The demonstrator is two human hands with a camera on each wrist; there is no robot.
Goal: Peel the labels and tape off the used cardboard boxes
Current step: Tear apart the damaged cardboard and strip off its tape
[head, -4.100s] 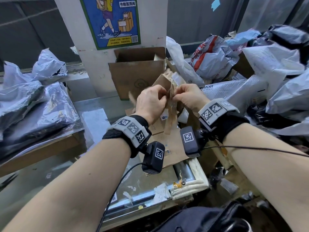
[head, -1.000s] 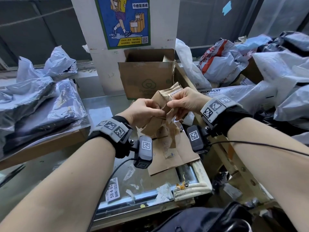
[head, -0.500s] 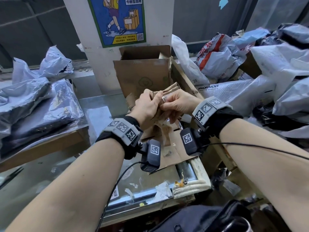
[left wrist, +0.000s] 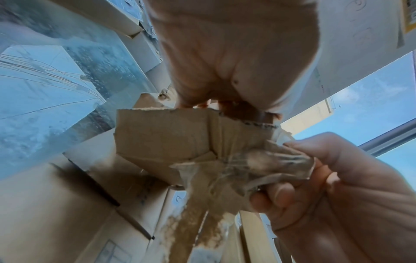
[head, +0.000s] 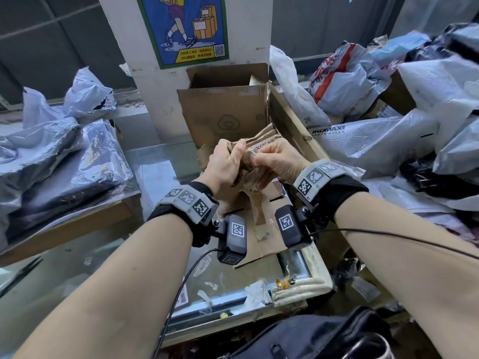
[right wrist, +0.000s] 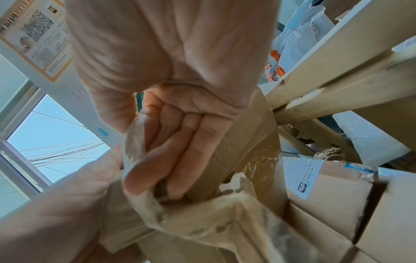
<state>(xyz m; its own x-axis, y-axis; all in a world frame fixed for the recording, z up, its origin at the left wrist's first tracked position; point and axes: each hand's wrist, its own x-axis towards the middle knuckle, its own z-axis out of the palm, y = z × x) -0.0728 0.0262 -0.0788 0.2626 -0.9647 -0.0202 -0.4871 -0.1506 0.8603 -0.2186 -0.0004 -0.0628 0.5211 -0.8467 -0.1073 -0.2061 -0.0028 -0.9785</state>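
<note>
Both hands hold a torn, crumpled brown cardboard piece (head: 267, 134) in the air in front of an open box (head: 223, 110). My left hand (head: 233, 155) grips the piece's left edge, fingers curled over its torn rim (left wrist: 162, 131). My right hand (head: 259, 160) pinches a crumpled strip of clear tape and label (left wrist: 276, 160) between thumb and curled fingers (right wrist: 171, 151). Peeled tape (head: 259, 211) with brown paper fibres hangs below the hands. The left palm (right wrist: 56, 204) lies close beside the right fingers.
A flattened cardboard sheet (head: 261, 239) lies on the metal table (head: 155, 182) under my wrists. Grey plastic mailer bags (head: 59, 156) pile up at the left, and more bags (head: 388, 141) behind a wooden rail (head: 293, 125) at the right. Label scraps (head: 254, 294) litter the front edge.
The hands have closed in on each other and moved a little away from me toward the open box. The cardboard piece is more crumpled between them; the tape strip still hangs below.
</note>
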